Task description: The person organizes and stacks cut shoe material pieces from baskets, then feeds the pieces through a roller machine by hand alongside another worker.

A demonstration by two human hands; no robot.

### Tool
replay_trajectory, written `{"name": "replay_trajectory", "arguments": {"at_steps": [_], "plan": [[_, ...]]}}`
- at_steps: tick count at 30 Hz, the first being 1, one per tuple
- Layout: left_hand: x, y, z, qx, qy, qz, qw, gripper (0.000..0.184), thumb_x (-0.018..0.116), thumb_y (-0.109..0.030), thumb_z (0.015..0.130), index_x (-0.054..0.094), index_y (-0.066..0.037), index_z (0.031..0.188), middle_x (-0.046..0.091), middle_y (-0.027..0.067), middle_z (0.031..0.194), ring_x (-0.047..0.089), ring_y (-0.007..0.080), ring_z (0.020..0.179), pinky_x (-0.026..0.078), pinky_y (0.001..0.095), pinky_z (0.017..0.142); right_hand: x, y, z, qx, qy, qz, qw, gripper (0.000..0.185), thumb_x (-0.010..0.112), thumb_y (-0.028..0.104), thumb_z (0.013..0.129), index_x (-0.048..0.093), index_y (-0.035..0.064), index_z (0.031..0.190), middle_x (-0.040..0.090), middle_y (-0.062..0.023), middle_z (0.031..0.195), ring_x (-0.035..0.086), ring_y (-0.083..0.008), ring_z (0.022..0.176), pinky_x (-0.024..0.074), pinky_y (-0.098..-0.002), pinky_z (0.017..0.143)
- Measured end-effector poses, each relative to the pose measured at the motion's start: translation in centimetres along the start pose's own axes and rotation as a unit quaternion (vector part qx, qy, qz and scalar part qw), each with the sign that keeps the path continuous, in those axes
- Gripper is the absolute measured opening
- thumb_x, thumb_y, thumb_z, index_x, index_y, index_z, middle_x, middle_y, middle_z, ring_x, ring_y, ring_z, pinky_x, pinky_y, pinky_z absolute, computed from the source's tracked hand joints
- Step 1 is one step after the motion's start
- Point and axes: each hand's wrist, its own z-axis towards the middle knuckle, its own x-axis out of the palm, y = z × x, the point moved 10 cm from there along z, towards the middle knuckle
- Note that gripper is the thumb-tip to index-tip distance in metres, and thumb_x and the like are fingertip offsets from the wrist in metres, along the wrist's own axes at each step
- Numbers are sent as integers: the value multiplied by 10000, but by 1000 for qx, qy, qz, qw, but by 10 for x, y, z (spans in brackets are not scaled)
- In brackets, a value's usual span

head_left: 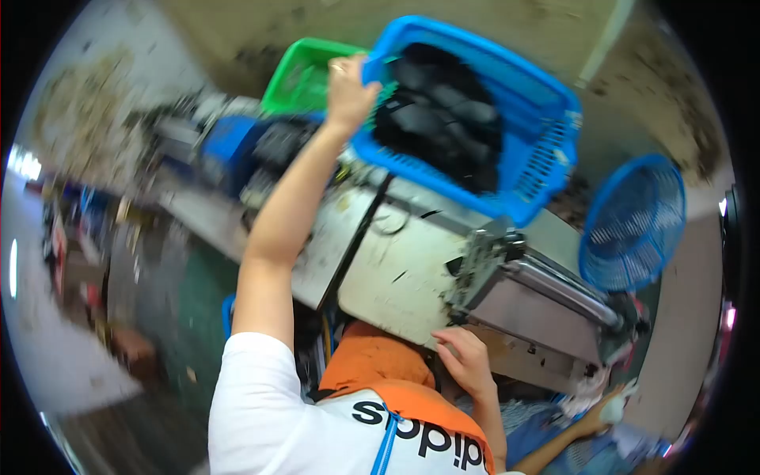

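Observation:
My left hand (352,95) reaches forward, its fingers closed over the left rim of a blue plastic basket (546,83). Black pieces (439,115), apparently fabric, lie inside that basket. A green basket (294,75) sits just left of the same hand. Close to my body, my right hand (465,362) hovers by the front edge of the pale worktable (400,265). Its fingers are loosely bent and apart, with nothing visible in them. Just beyond it stands a metal machine (483,273) resembling a sewing machine.
A blue round fan guard (633,223) stands at the right. Left of the worktable is another machine with a blue housing (228,150). An orange cloth (376,360) covers my lap. Another person's arm (566,437) shows at the lower right, near white material.

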Motion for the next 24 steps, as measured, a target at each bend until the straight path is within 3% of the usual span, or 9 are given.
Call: {"name": "replay_trajectory", "arguments": {"at_steps": [3,6,10,12,14,16,19,23,24], "plan": [[-85,0,-178,-101,28,-119,987,167,538,33,689,635,-67,780,543,136,717,551,333,760,437,424,669,87,11,21,-48,139,86,985,169,621,70,818,626,26,982,636,-125,893,621,-280,795,489,-324,699],[-161,8,-409,-323,138,-47,935,49,599,-51,668,645,-68,667,557,123,696,580,302,691,442,402,586,176,4,16,-41,262,103,959,182,606,79,841,626,22,1013,637,-130,904,625,-269,801,497,-313,706],[-280,-34,-725,-657,114,19,745,108,642,-112,736,716,-53,787,681,113,795,661,242,753,486,322,646,294,-23,-37,0,447,56,893,220,601,147,854,634,33,1040,652,-136,945,644,-254,819,507,-317,732],[-332,-83,-836,-736,28,44,675,179,556,-64,798,724,-52,855,700,105,817,653,207,698,487,297,649,346,-34,-70,22,550,-22,834,265,595,218,841,647,41,1031,664,-154,966,652,-282,874,509,-352,765],[-372,-140,-960,-840,-100,94,525,219,523,-43,813,712,-30,924,694,89,815,616,187,634,478,288,623,398,-59,-103,-16,607,-54,793,276,590,242,835,652,43,1016,666,-157,953,644,-304,895,507,-371,772],[-377,-211,-1048,-965,-144,-76,208,252,522,-203,889,692,-134,1062,692,0,888,612,132,875,484,313,776,444,-65,-118,-27,646,-92,757,281,581,252,818,662,52,998,667,-168,934,629,-332,914,505,-399,776],[-443,-197,-1045,-926,226,132,271,244,529,-223,864,690,-155,1034,664,25,1002,572,165,991,472,354,837,531,-70,-107,-97,612,-142,772,232,563,233,815,666,57,927,653,-170,909,630,-345,867,505,-415,741],[-464,-128,-1047,-592,659,337,319,234,538,-251,831,689,-184,997,626,60,1155,520,209,1145,456,409,920,622,-47,-49,-192,364,-82,908,128,597,118,797,592,74,917,574,-138,899,580,-345,846,478,-428,738],[-464,-100,-1061,-747,495,264,357,223,532,-224,830,685,-180,986,642,90,1095,562,266,1059,472,423,872,639,-52,-28,-191,322,-109,921,189,606,94,791,578,72,976,568,-145,941,560,-350,895,465,-425,775]]}}
